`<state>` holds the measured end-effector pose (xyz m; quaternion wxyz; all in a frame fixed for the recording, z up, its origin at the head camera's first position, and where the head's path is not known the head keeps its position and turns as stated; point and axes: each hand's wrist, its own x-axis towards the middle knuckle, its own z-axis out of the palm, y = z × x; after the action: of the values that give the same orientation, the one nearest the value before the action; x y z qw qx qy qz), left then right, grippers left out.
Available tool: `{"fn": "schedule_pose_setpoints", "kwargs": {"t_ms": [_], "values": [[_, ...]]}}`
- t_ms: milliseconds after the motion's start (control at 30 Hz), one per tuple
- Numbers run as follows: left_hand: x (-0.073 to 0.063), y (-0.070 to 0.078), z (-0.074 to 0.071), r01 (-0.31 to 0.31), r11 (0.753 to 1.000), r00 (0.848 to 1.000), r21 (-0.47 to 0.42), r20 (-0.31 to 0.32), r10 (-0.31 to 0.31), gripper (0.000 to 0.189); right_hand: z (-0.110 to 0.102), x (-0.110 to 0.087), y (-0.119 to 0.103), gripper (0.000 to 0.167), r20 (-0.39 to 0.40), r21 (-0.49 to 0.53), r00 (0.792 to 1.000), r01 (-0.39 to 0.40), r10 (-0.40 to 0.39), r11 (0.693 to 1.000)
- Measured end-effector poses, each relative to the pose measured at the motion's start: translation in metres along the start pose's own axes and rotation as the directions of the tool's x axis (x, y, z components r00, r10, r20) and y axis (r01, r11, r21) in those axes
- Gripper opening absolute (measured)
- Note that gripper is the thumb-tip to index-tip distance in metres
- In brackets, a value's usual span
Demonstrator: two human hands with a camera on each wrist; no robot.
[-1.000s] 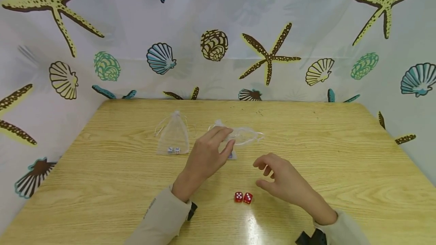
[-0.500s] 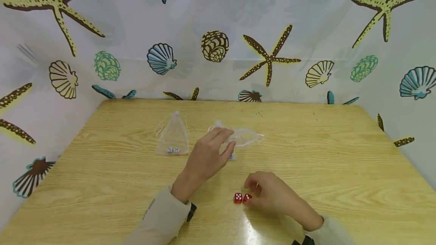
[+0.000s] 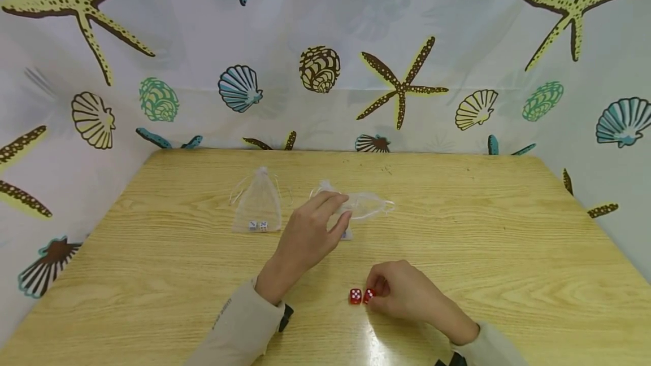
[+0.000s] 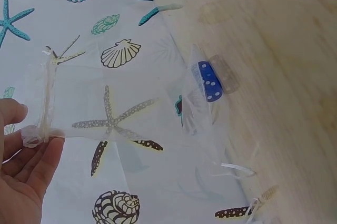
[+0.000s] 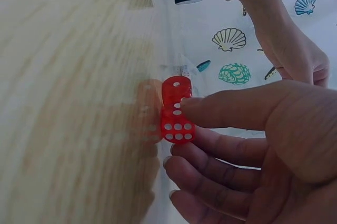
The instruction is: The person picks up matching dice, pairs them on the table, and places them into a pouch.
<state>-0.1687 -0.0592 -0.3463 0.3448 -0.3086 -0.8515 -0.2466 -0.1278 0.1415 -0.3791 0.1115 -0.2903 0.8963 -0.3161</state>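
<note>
Two red dice with white pips lie on the table in front of me. My right hand [image 3: 407, 292] pinches the right red die [image 3: 369, 296] between thumb and fingers. Beside it, nearly touching, sits the other red die [image 3: 355, 296]. My left hand [image 3: 310, 233] grips the mouth of a sheer drawstring bag [image 4: 47, 98], whose rim and string loop show to the right of the fingers in the head view. In the left wrist view blue dice [image 4: 210, 82] appear through sheer fabric near the tabletop. In the head view the hand mostly covers them.
Another sheer drawstring bag [image 3: 258, 202] lies flat to the left, with white dice [image 3: 258, 225] at its bottom. The wooden table [image 3: 488, 230] meets a cloth backdrop [image 3: 285, 33] printed with shells and starfish at the back and sides.
My right hand has moved down and left from above the table to the red dice, closing thumb and fingers on the right one. My left hand has stayed in place.
</note>
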Motion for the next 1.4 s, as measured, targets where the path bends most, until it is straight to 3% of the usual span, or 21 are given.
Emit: {"fn": "schedule_pose_setpoints", "kwargs": {"t_ms": [200, 400, 700, 967, 1233, 1400], "values": [[-0.001, 0.001, 0.000, -0.001, 1.000, 1.000, 0.001, 0.002, 0.001, 0.023, -0.005, -0.002, -0.003, 0.009, -0.032, -0.037, 0.999, -0.012, 0.010, 0.999], [0.000, 0.000, 0.001, -0.018, 1.000, 1.000, 0.006, 0.000, 0.018, 0.022, -0.022, -0.005, -0.011, 0.006, -0.107, -0.075, 0.994, -0.002, -0.006, 0.997], [0.001, 0.001, 0.000, -0.018, 1.000, 1.000, 0.006, 0.006, 0.018, 0.022, -0.053, -0.006, -0.019, 0.004, -0.233, -0.081, 0.971, 0.031, -0.049, 0.996], [-0.001, 0.002, 0.002, -0.026, 1.000, 1.000, 0.007, 0.015, 0.026, 0.023, -0.065, 0.001, -0.029, 0.010, -0.395, -0.087, 0.914, 0.063, -0.092, 0.994], [0.000, 0.004, 0.005, -0.048, 0.999, 0.999, 0.016, 0.017, 0.047, 0.022, -0.064, 0.012, -0.030, 0.016, -0.545, -0.156, 0.821, 0.102, -0.172, 0.982], [0.000, 0.006, 0.007, -0.061, 0.998, 0.998, 0.010, 0.018, 0.061, 0.023, -0.063, 0.016, -0.025, 0.016, -0.594, -0.169, 0.780, 0.120, -0.198, 0.978]]}}
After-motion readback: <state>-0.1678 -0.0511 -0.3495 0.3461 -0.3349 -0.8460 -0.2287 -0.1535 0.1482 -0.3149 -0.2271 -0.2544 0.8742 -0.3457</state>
